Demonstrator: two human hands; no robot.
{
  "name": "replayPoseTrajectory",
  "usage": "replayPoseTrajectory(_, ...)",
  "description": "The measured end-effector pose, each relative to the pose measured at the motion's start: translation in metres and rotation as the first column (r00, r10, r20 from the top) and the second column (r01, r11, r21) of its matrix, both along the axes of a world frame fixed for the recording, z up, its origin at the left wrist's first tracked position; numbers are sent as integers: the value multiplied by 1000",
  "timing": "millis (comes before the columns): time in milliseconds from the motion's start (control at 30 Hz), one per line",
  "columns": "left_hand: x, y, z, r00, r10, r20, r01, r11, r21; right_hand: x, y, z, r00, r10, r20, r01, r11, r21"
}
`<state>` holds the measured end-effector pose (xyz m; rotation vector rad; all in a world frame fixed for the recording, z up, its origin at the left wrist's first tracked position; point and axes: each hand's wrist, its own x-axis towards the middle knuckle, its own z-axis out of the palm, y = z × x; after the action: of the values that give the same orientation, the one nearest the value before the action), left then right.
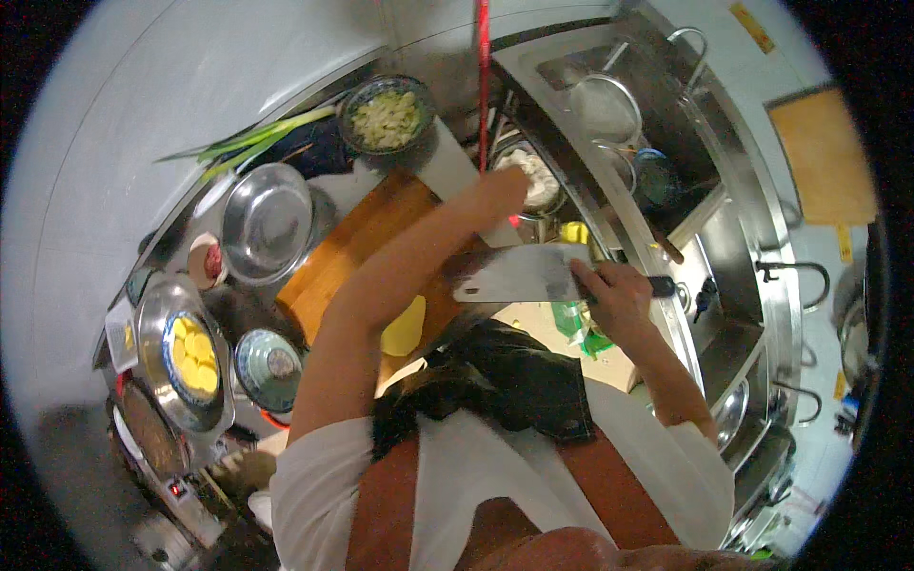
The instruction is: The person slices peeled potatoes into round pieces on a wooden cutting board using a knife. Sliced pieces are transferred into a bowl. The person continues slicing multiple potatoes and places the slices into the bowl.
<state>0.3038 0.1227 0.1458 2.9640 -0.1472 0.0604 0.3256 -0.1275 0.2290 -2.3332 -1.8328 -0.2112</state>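
Observation:
In my right hand (620, 300) is a cleaver (525, 275), gripped by its dark handle, with the wide blade pointing left. My left arm reaches across a wooden cutting board (371, 221). At its end, my left hand (510, 187) is at a round metal container (539, 225) with whitish contents (540, 184); the fingers are blurred and I cannot tell whether they hold anything. A pale yellow, smooth piece of food (404, 330) lies on the board's near part, partly covered by my left forearm.
Left of the board are a steel bowl (265, 221) and yellow slices (193, 355) on a patterned plate inside a metal basin (153, 314). Behind stand scallions (264, 135) and a bowl of chopped pale-green food (385, 123). Steel sinks (714, 285) line the right. Green packaging (571, 321) lies below the cleaver.

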Motion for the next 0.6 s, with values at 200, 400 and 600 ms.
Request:
replayPoseTrajectory(200, -83, 107, 48, 734, 649, 199, -392, 645, -656, -9, -23, -18, 777, -251, -578, 265, 962, -62)
replayPoseTrajectory(400, -250, -9, -2, 631, 751, 193, -501, 584, -639, -45, 15, -48, 525, -221, -822, 57, 973, -224)
replayPoseTrajectory(600, -291, -58, -78, 642, 725, -248, -559, 222, -799, -72, 55, -65, 793, 95, -602, -195, 975, -103)
